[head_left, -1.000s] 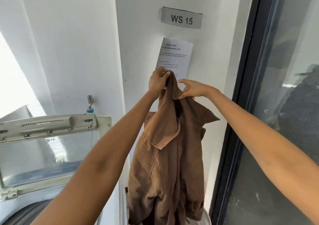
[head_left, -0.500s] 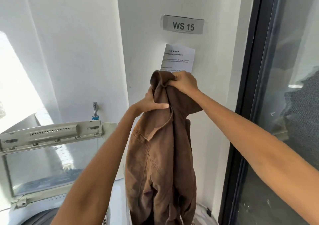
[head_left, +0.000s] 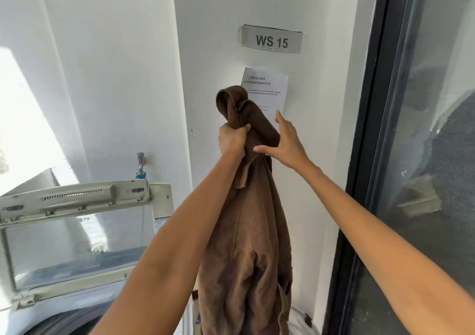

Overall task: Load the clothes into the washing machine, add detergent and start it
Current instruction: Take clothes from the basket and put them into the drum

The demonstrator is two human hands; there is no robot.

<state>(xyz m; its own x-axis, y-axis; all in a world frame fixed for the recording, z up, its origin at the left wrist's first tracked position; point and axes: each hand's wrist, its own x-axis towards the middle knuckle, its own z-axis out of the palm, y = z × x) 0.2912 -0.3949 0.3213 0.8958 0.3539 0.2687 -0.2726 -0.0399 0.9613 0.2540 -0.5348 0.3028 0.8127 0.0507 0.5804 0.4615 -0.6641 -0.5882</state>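
Gripping brown shirt [head_left: 246, 237], left fingers [head_left: 240, 129] bunched

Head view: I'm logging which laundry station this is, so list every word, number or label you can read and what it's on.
"WS 15": grey plate on the white wall; the tiny line under it is unreadable.
"TASK ID", then a blurred number: top of the paper sheet below the plate; its heading seems to read "Washing Machine Cycle", body text too small.
Sticker on the washing machine: unreadable.
Mark on the lid: unreadable.
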